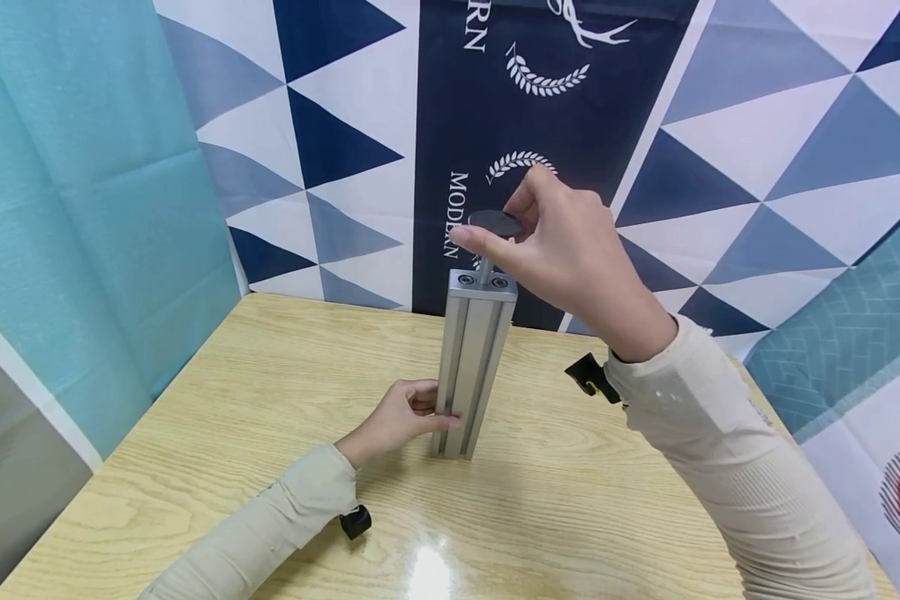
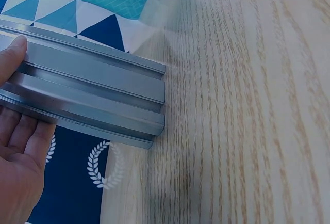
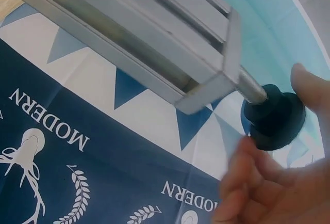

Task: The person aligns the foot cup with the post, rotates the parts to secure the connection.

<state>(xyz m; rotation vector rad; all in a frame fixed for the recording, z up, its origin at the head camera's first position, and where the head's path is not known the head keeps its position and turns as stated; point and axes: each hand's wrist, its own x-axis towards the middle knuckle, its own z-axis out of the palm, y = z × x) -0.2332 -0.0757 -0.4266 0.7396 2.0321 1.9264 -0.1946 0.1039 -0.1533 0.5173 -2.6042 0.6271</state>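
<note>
A metal bar [image 1: 471, 358] stands straight up on the wooden table [image 1: 270, 400]. The left hand [image 1: 401, 417] wraps around the bar low down, so it does not tip over. At the top, a black foot [image 1: 495, 222] sits on a thin metal pin in the bar's end. The right hand [image 1: 562, 242] pinches the foot with fingertips, a good grip for turning it. A patterned cloth [image 1: 645, 125] hangs behind
</note>
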